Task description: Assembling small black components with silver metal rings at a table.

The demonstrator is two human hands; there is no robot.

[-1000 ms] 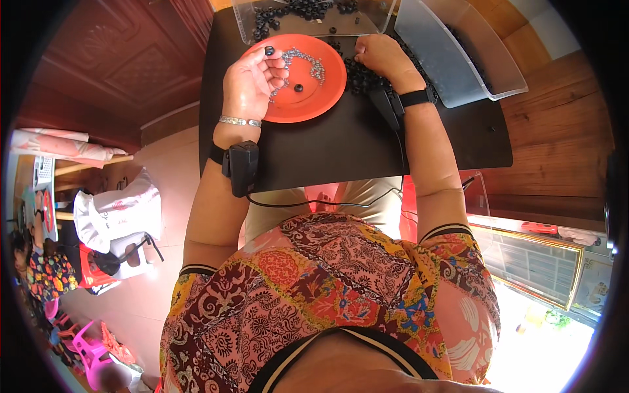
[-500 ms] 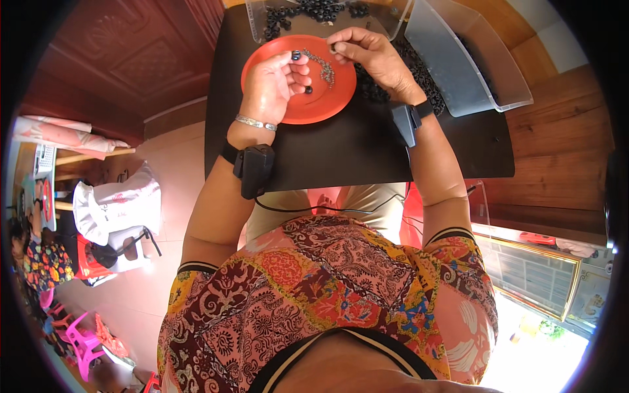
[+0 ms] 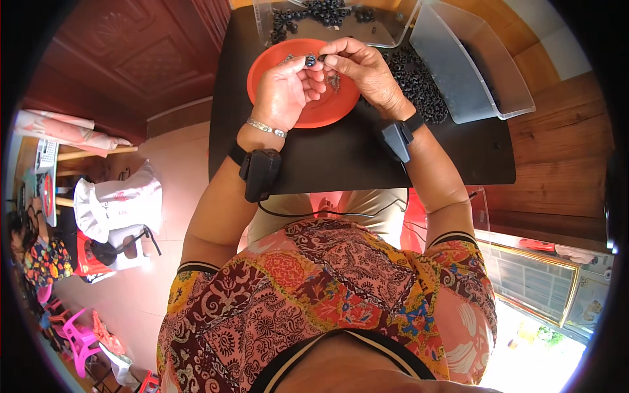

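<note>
Above an orange plate my two hands meet, fingertips almost touching. My left hand is turned palm up and pinches a small shiny black round piece between thumb and forefinger; its other fingers are curled. With thumb and forefinger my right hand grips a small dark ring-like piece right beside it. Whether the two pieces touch is too small to tell. Small silvery metal bits lie on the plate, partly hidden behind my hands.
Loose black pieces are heaped on the dark table right of the plate. A clear box holding black pieces stands at the far side. A tilted translucent bin sits at the right. A person is at the far left.
My right hand has moved left and down, bringing its dark piece up to the black piece in my left hand. The left hand stays over the plate.
</note>
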